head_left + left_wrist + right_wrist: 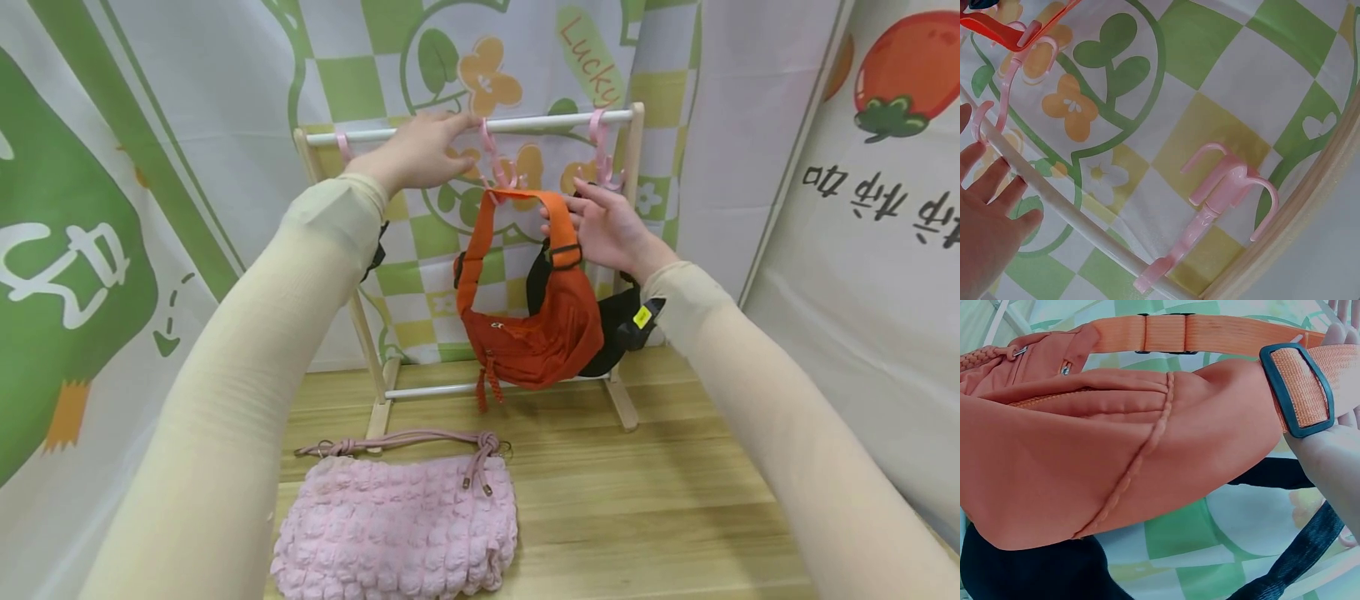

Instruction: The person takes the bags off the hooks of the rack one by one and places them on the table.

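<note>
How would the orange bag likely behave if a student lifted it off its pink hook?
The orange bag would probably sag, as its cloth already creases. Its strap, flat webbing, would likely droop once off the pink hook. The braided zipper pulls dangle freely, so they may swing.

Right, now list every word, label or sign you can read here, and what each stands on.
"Lucky": on a green tag printed on the backdrop.
"如", "柿", "柿", as best I can tell: black characters on the right curtain, the last cut off.
White lettering on the left green print: cannot be read with certainty.
Yellow label on a small black object: too small to read.
Orange bag, pink bag: no text visible.
</note>
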Motion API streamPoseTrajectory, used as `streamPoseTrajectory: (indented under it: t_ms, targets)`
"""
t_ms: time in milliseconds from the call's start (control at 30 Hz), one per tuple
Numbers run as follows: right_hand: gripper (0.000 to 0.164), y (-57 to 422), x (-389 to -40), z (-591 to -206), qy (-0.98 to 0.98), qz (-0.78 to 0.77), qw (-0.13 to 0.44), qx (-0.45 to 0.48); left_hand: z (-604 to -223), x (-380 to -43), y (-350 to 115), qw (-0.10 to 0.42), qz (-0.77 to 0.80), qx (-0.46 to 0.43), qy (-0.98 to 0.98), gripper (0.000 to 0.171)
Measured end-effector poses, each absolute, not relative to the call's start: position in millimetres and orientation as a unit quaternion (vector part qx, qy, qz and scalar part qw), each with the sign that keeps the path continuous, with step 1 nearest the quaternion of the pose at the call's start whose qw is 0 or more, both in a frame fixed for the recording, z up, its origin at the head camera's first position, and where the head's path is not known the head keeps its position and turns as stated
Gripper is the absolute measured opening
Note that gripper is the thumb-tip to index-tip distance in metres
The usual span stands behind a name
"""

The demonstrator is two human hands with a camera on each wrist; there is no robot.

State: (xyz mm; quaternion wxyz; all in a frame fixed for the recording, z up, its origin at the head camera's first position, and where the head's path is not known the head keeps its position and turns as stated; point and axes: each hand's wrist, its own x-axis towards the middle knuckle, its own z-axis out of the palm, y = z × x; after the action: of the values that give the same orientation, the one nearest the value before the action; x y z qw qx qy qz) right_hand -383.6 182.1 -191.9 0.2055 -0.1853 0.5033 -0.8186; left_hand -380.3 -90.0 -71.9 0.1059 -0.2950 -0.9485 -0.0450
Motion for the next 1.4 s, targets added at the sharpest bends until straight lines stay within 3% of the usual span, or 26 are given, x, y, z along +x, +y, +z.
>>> streamPoseTrajectory:
  t_ms: [1400]
  targets:
    - [0.077, 174.5, -389.3, -163.8, 0.483, -0.833, 0.198, -0.184, -74.9, -380.4, -89.7, 0.113, -0.064, -0.306, -0.943, 0.061]
